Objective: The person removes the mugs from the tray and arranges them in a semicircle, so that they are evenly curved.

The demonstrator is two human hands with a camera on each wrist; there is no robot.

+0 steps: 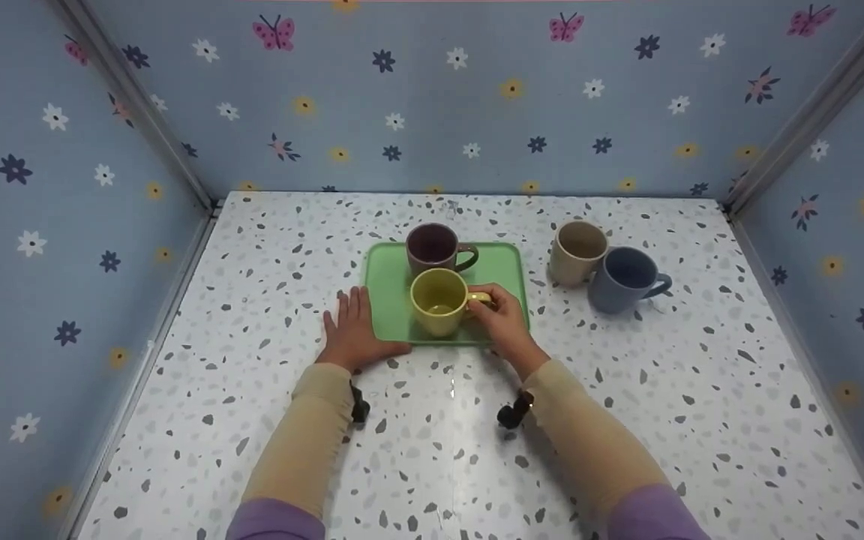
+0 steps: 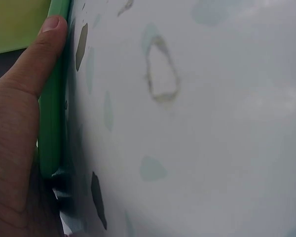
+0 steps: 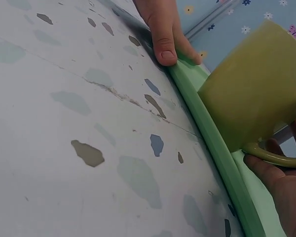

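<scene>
A green tray [image 1: 391, 300] lies on the speckled table, and a dark maroon mug [image 1: 432, 246] stands toward its back edge. In front of that mug is a yellow mug [image 1: 439, 304], upright over the tray's front half. My right hand [image 1: 505, 322] pinches the yellow mug's handle [image 3: 274, 157] from the right. At the tray's front left corner, my left hand [image 1: 353, 334] rests with straight fingers along the left side and the thumb [image 2: 39, 54] along the front rim. Whether the yellow mug's base touches the tray is hard to tell.
Right of the tray stand a beige mug [image 1: 578, 255] and a blue-grey mug [image 1: 623, 281], close together. Flower-patterned walls [image 1: 432, 97] enclose the table [image 1: 432, 450] at the back and both sides.
</scene>
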